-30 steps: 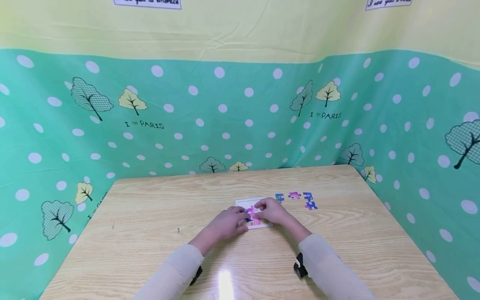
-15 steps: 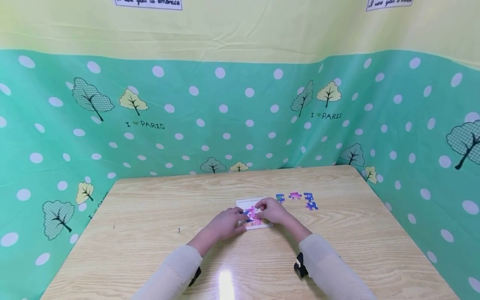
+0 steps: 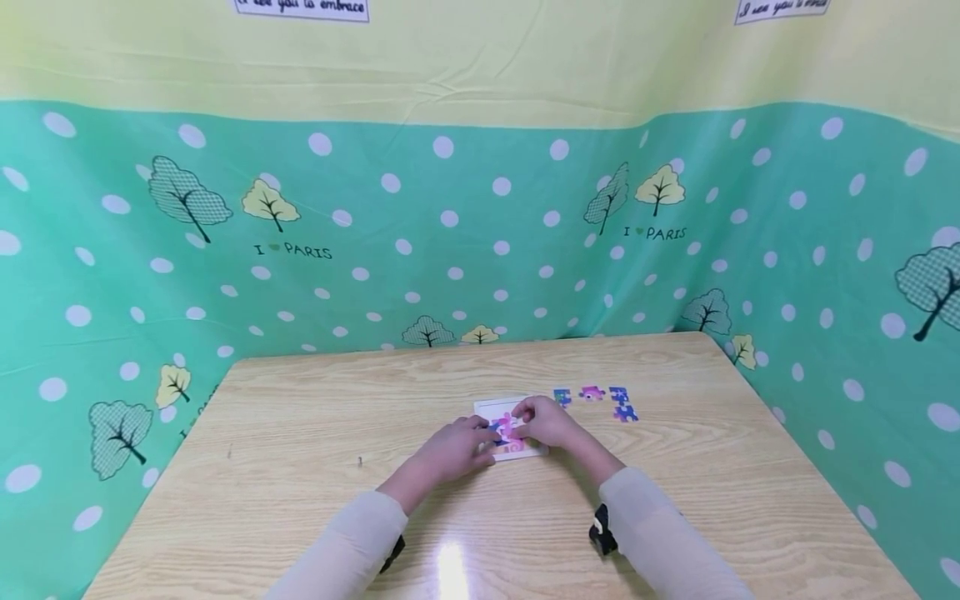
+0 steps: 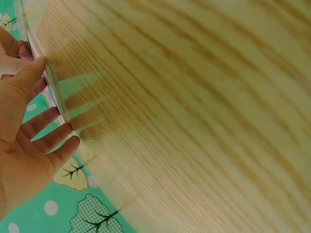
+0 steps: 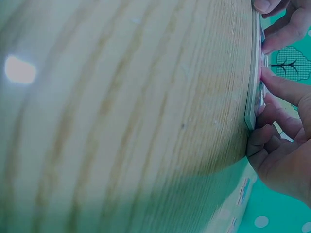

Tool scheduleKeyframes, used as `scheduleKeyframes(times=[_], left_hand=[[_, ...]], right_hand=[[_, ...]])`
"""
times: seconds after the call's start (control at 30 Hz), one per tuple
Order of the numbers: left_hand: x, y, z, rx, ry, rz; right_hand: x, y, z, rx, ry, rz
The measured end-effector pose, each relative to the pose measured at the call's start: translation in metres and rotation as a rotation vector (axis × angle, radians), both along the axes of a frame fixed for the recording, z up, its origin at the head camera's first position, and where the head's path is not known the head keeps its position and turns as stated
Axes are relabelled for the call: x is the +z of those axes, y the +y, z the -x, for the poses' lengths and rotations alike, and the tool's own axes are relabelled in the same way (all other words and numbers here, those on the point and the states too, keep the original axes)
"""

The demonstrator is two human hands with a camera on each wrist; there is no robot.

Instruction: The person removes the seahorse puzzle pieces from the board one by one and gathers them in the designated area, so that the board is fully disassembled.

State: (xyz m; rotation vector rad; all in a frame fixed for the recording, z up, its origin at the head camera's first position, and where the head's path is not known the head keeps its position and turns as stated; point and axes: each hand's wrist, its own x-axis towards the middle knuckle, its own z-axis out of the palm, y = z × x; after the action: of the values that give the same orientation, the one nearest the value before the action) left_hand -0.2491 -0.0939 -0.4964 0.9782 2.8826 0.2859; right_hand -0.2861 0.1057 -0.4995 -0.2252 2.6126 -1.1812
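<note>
A small jigsaw puzzle in a white-edged tray (image 3: 491, 407) lies mid-table in the head view, partly covered by both hands. Pink and blue pieces show in its lower part. My left hand (image 3: 452, 450) rests at the tray's left side, fingers fairly straight; its thumb touches the near edge in the left wrist view. My right hand (image 3: 551, 423) is over the tray's right side, with curled thumb and index finger on a pink puzzle piece (image 3: 506, 423). Its outline is partly hidden by the fingers. In the right wrist view, the right thumb (image 5: 284, 87) presses down at the tray.
Loose puzzle pieces lie beyond the tray to the right: a blue-green one (image 3: 562, 397), a pink one with an eye (image 3: 592, 392), and two blue ones (image 3: 625, 413) close together. The wooden table (image 3: 300, 508) ends at a green dotted curtain (image 3: 360, 292).
Both hands keep almost the same place on the tray, with at most tiny finger shifts. The whole head view has drifted slightly. The loose pieces lie as before.
</note>
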Motion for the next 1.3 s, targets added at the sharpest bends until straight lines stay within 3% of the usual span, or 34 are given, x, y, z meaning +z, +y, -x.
scheduleKeyframes(times=[0.27,0.67,1.3], left_hand=[[0.002,0.000,0.000,-0.003,0.001,-0.003],[0.005,0.001,-0.002,-0.006,-0.004,0.004],[0.009,0.002,-0.003,0.016,-0.042,0.014]], right_hand=[[0.002,0.001,0.000,-0.009,-0.034,0.008],[0.008,-0.001,0.003,0.099,0.013,-0.095],[0.009,-0.006,0.007,0.084,-0.041,-0.088]])
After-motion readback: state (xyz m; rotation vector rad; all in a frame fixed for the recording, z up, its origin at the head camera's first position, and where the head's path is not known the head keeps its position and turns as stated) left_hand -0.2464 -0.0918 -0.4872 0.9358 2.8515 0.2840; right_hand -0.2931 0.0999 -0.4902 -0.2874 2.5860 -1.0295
